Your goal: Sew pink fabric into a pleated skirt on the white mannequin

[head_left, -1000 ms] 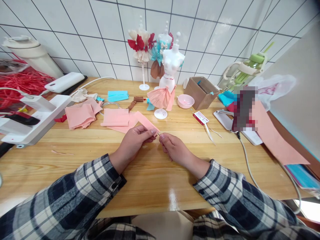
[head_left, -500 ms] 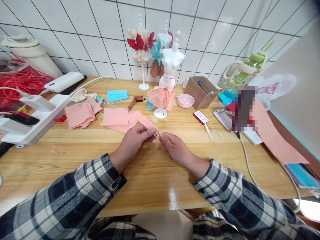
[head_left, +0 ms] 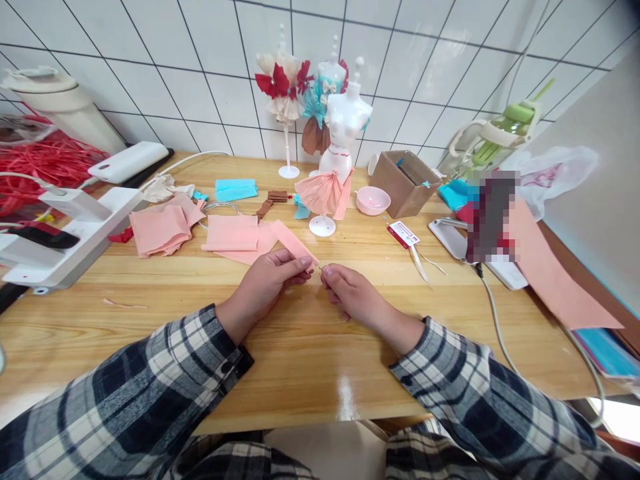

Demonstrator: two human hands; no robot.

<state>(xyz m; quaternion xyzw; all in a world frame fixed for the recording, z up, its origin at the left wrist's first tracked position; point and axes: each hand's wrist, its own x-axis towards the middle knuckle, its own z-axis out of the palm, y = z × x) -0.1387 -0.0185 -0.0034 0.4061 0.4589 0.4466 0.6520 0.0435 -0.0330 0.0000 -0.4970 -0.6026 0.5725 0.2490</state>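
Observation:
My left hand (head_left: 273,280) pinches the near end of a pink crepe-paper strip (head_left: 294,243), which looks finely gathered at the fingertips. Close on its right, my right hand (head_left: 353,293) is closed, thumb against forefinger, on something thin and tiny at the strip's end; its kind is too small to make out. Behind the hands stands a small white dress form (head_left: 345,123) with a pleated pink paper skirt (head_left: 320,193) round its lower part. Folded pink paper (head_left: 233,233) lies just left of the strip.
Two decorated dress forms (head_left: 285,83) stand against the tiled wall. A pink bowl (head_left: 373,200) and a cardboard box (head_left: 406,183) are at the back right. A power strip (head_left: 75,233) lies at left; a card tag (head_left: 404,235) and a green bottle (head_left: 505,133) are at right.
My right hand has drawn slightly right, so the gap between the fingertips is a little wider. My left hand still holds the strip in nearly the same place.

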